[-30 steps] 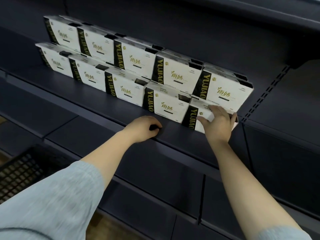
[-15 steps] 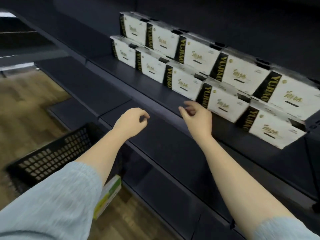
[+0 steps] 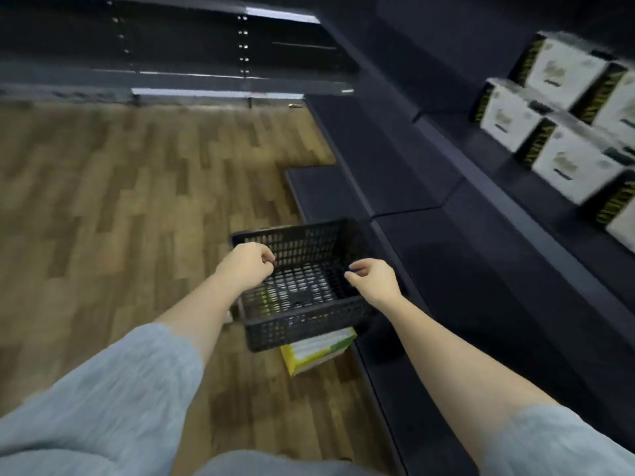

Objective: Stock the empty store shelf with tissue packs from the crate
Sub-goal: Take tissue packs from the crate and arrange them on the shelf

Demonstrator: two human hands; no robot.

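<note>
Several tissue packs (image 3: 567, 156) sat on the dark shelf (image 3: 481, 156) at the upper right of the view, stacked in two tiers. Each was a white rectangular block with a black end band carrying yellow lettering, blurred beyond reading. Printed faces pointed out toward the aisle; the row's long axis ran along the shelf, receding toward its far end. Packs lay set back from the shelf's front edge, and the lower tier rested on the shelf board.

Black plastic crate (image 3: 302, 280): rectangular, lattice-perforated walls and floor, standing on the floor against the front edge of the lowest shelf board (image 3: 412, 235). No packs were visible inside; light and a greenish patch showed through the mesh bottom. A yellow-green and white carton (image 3: 318, 348) lay under the crate's near corner, partly hidden.

Left hand (image 3: 247, 266) hovered over the crate's left rim, fingers loosely curled toward the palm, holding nothing. Right hand (image 3: 372, 280) hovered over the right rim, fingers likewise loosely curled, thumb forward, holding nothing. Whether either touched the rim could not be told. Both forearms were bare, with light grey-blue sleeves (image 3: 120, 389) at the upper arms.

Floor (image 3: 120, 201): brown wood-pattern planks in staggered strips. Further dark shelving (image 3: 189, 49) stood across the aisle, with rows of peg holes in its uprights.
</note>
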